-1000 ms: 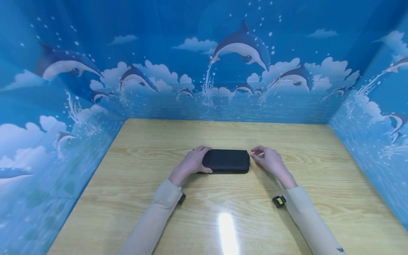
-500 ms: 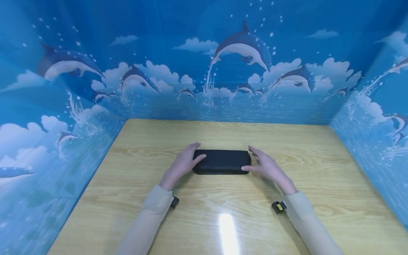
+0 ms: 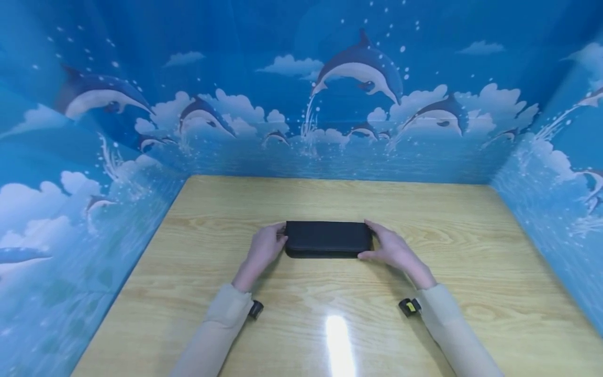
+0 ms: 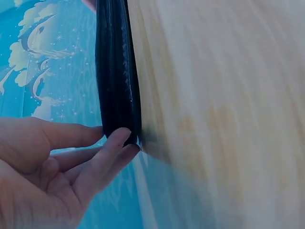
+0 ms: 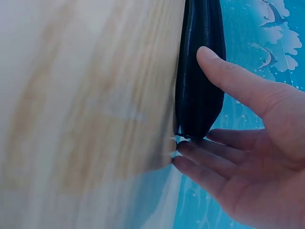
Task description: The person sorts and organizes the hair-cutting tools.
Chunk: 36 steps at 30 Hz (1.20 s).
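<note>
A black zip-around wallet (image 3: 328, 239) lies flat and closed on the wooden table, its long side facing me. At its left end my left hand (image 3: 266, 245) pinches the edge between thumb and fingers; the left wrist view shows the fingertips (image 4: 117, 138) right at the zipped end. My right hand (image 3: 393, 250) spans the opposite end, forefinger at the far corner and thumb at the near corner. In the right wrist view the thumb (image 5: 228, 71) presses along the zip side, while the other fingers reach around the end.
Pale wood-grain table (image 3: 198, 314) extends around the wallet, with a bright light reflection near the front. Blue dolphin-print sheets (image 3: 264, 104) close off the back and both sides. A small black device (image 3: 409, 307) sits at the right wrist, another (image 3: 256, 310) at the left.
My left hand has drawn back leftward from over the wallet to its left end. My right hand has gone from pinched fingers beside the right end to gripping across it. The wallet stays put.
</note>
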Each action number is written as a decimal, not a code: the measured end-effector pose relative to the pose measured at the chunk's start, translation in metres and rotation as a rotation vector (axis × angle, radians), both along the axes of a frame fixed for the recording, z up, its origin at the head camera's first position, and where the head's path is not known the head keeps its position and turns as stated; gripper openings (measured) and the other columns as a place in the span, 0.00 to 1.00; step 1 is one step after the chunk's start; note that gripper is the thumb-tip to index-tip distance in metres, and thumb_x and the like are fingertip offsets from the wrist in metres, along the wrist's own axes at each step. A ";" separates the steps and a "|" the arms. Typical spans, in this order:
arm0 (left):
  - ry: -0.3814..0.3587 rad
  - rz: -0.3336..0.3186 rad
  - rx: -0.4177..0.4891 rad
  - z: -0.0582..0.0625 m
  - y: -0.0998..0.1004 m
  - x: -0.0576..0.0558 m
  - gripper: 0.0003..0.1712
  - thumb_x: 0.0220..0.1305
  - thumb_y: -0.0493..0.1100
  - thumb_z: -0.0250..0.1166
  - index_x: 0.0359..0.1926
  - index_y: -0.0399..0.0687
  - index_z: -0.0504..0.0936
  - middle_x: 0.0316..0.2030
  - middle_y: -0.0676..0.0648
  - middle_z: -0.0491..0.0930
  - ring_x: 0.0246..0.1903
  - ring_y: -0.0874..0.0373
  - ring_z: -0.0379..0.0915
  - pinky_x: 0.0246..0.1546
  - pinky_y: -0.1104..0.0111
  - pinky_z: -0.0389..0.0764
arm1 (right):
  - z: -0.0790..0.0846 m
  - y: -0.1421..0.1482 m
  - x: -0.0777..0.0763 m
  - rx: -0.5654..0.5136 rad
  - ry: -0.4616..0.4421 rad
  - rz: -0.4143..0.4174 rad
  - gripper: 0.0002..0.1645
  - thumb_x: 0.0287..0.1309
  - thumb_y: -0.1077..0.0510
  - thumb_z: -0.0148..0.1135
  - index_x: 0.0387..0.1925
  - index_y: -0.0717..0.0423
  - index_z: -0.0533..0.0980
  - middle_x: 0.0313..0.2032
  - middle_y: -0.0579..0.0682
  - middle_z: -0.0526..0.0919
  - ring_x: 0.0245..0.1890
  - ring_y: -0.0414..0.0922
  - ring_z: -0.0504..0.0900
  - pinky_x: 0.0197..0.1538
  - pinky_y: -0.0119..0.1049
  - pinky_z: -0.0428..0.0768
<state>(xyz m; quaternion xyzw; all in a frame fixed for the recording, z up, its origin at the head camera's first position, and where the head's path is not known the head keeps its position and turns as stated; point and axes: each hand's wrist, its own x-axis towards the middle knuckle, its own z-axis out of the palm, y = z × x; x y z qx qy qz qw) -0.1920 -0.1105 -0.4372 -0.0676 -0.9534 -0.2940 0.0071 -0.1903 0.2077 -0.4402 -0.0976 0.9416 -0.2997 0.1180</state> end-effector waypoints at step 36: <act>-0.090 0.015 0.077 0.005 0.023 -0.005 0.24 0.68 0.34 0.65 0.64 0.34 0.77 0.53 0.35 0.83 0.38 0.52 0.88 0.37 0.68 0.87 | 0.004 0.012 -0.005 0.022 0.012 -0.018 0.58 0.51 0.56 0.79 0.76 0.65 0.56 0.74 0.67 0.59 0.65 0.66 0.72 0.67 0.58 0.71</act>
